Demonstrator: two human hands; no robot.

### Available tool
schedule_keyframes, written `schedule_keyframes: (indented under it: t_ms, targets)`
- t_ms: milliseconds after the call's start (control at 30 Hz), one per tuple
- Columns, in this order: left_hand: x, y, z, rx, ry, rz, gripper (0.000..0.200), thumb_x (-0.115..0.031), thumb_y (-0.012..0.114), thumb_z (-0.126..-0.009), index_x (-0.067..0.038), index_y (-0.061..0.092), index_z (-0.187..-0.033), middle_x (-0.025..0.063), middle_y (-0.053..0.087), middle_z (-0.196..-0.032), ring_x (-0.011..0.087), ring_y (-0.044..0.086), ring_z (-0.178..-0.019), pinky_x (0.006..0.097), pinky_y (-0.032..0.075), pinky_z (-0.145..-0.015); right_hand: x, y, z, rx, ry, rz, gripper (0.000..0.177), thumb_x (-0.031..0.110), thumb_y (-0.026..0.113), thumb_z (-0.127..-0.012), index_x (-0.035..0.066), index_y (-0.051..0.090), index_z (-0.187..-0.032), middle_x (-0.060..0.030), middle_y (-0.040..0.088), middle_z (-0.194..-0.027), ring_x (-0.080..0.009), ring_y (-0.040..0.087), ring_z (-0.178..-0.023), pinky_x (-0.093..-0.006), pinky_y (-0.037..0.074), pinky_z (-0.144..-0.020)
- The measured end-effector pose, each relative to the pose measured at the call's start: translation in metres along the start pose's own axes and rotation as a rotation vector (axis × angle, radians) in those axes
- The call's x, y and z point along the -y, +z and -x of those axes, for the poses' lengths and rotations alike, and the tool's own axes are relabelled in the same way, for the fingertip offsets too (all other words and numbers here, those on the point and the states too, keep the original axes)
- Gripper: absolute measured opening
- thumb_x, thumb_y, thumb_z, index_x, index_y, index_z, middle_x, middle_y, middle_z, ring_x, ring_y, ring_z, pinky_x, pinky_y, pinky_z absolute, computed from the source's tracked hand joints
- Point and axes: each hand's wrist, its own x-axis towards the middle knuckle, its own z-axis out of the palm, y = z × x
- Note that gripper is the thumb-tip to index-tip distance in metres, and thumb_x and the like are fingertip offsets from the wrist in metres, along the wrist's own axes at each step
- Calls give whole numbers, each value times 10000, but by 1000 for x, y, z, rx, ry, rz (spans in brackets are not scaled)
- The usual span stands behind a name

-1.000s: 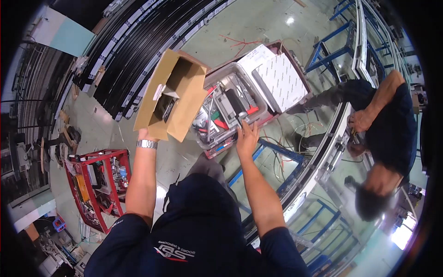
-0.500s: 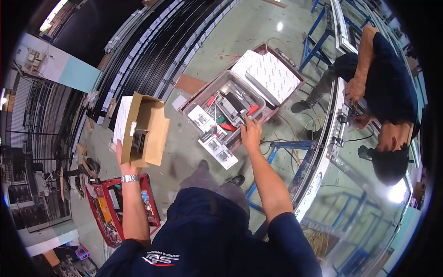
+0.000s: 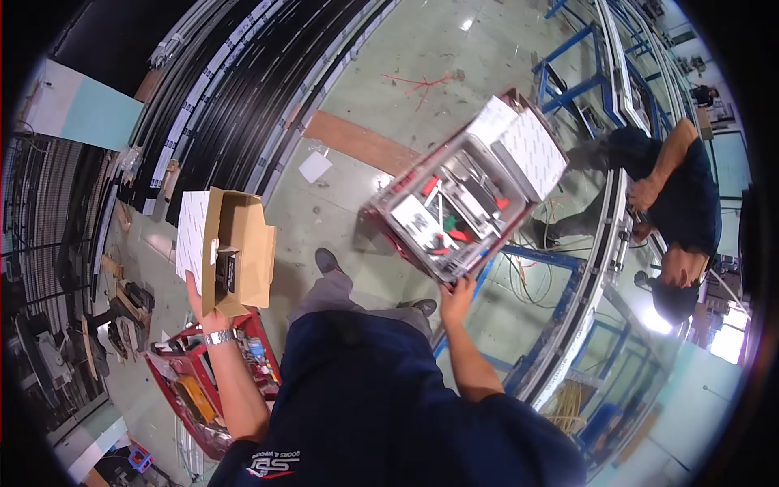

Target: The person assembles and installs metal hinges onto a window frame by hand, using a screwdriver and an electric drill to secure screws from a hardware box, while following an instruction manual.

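Observation:
My left hand [image 3: 208,312] grips the lower end of an open cardboard box [image 3: 258,252], which is white outside and brown inside, with its flaps spread. A dark item [image 3: 227,272] lies inside it, too shadowed to name. At the near corner of a red toolbox [image 3: 385,231], my right hand [image 3: 458,300] has its fingers hooked over the edge. The toolbox carries a grey tray [image 3: 487,258] of tools with red and green handles and metal parts. A printed sheet [image 3: 414,219] lies in it, and a white carton [image 3: 531,154] rests at its far end.
A second red toolbox [image 3: 219,438] sits on the floor by my left forearm. Long dark profiles [image 3: 243,105] are stacked at upper left. A co-worker [image 3: 677,178] bends over a metal frame on a blue stand [image 3: 540,276] at right. A brown board [image 3: 357,142] lies on the floor.
My right hand has left the tools in the tray and taken the toolbox's near corner. The toolbox has shifted right, baring more of the brown board. The overhanging sheets now lie inside.

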Motion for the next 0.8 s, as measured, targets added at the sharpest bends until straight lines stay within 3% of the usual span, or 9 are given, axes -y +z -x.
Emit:
schedule_keyframes:
  t_ms: [100,167,233,333,567,600,667,733,800]
  targets:
    - [-43,11,-36,-49,52,-29,596,-452,547,-997,-39,494,-1422,132,624,-1333,289,638,-1129,436,510,-1000,-21,-14,8,61,-72,-62,141,93,680,-852,9,666,-964,-204,610,-1214,-398,631,-991,-445,510,-858]
    - [-63,22,-69,17,-9,-35,602,-444,549,-999,-43,473,-1441,123,600,-1376,284,625,-1159,422,507,-1006,-6,-37,8,179,61,155,119,110,649,-881,-9,639,-888,-242,661,-1011,-434,635,-894,-489,499,-769]
    - [-65,62,-99,89,-84,-54,597,-421,547,-1005,-40,452,-1455,119,569,-1418,281,604,-1203,419,489,-1030,11,-48,13,89,48,157,208,178,654,-905,-21,625,-852,-247,641,-792,-468,603,-764,-506,464,-650]
    - [-28,157,-128,208,-69,-49,554,-336,543,-1023,-22,428,-1464,114,525,-1465,279,551,-1280,419,439,-1079,50,-53,1,15,120,149,278,225,662,-910,-31,606,-819,-245,622,-714,-452,594,-660,-497,457,-614]
    - [42,297,-201,572,-467,-422,519,-171,577,-985,20,422,-1442,143,550,-1402,271,543,-1266,396,430,-1078,214,-30,-98,-129,173,-167,270,219,661,-932,-33,601,-857,-171,607,-641,-261,565,-542,-394,439,-548]
    - [46,316,-219,603,-442,-476,525,-158,581,-974,20,422,-1441,145,552,-1397,273,545,-1263,397,431,-1075,226,-21,-114,-100,278,-296,272,214,661,-915,-24,561,-830,-252,563,-669,-425,583,-633,-471,433,-591]
    - [51,354,-251,670,-384,-572,540,-132,588,-951,21,421,-1441,149,556,-1388,278,548,-1256,397,433,-1070,241,8,-140,-192,293,-378,245,201,669,-907,-14,567,-966,-245,580,-691,-420,578,-638,-461,439,-593]
    - [57,388,-299,722,-439,-551,587,-169,598,-928,16,408,-1451,151,549,-1402,290,547,-1261,412,435,-1069,284,4,-171,-176,377,-404,669,116,684,-875,44,371,-1462,-193,604,-773,-314,603,-663,-413,478,-635]
    - [51,424,-338,731,-447,-605,588,-252,585,-956,19,423,-1452,149,561,-1406,297,564,-1258,410,440,-1082,334,-9,-206,-181,441,-568,829,58,696,-849,89,263,-1556,-167,605,-828,-250,607,-690,-389,492,-668]
